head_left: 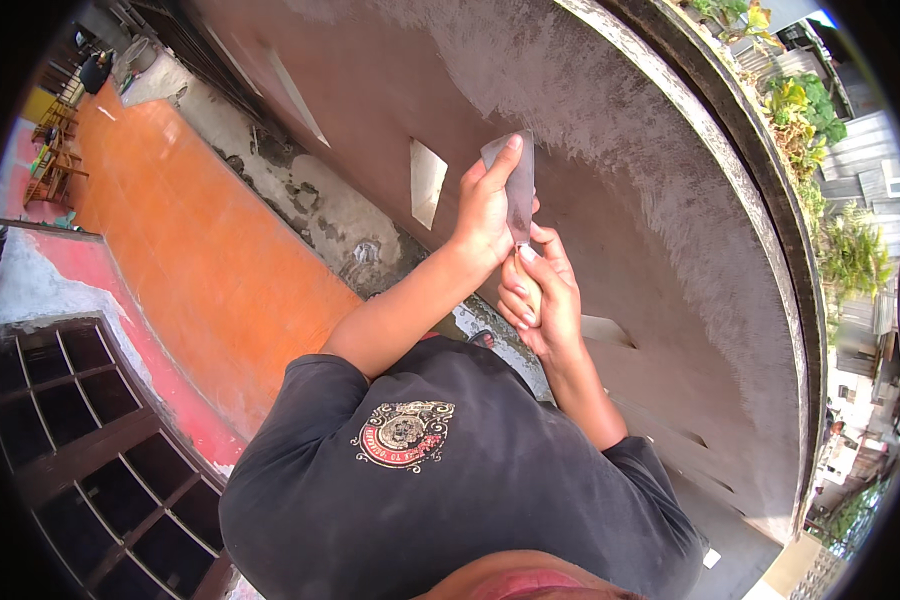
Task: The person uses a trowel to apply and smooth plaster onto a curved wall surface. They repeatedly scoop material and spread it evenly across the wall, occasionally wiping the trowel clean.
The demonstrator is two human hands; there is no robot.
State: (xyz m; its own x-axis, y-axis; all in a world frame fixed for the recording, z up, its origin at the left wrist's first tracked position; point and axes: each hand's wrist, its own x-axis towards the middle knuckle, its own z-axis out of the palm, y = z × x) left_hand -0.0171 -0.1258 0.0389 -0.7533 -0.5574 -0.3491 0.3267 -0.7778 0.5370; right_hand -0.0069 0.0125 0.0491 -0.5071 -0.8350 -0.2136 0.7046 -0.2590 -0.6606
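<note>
A putty knife (521, 192) with a thin grey blade is held up in front of the wall, its wide end pointing away from me. My left hand (482, 212) grips the blade, with the thumb lying along it near the wide end. Below it, my right hand (548, 298) is closed round the handle, with the thumb close to where the blade begins. Most of the handle is hidden by my fingers. Behind both hands rises the brownish-grey plastered wall (660, 270), with brushed streaks toward its top edge.
The wall has several slanted openings, one (428, 182) just left of my hands. An orange floor (185, 220) stretches away at left, beside a stained concrete strip (305, 195). A dark-framed window (100, 440) stands at lower left. Plants (805, 120) grow beyond the wall's top.
</note>
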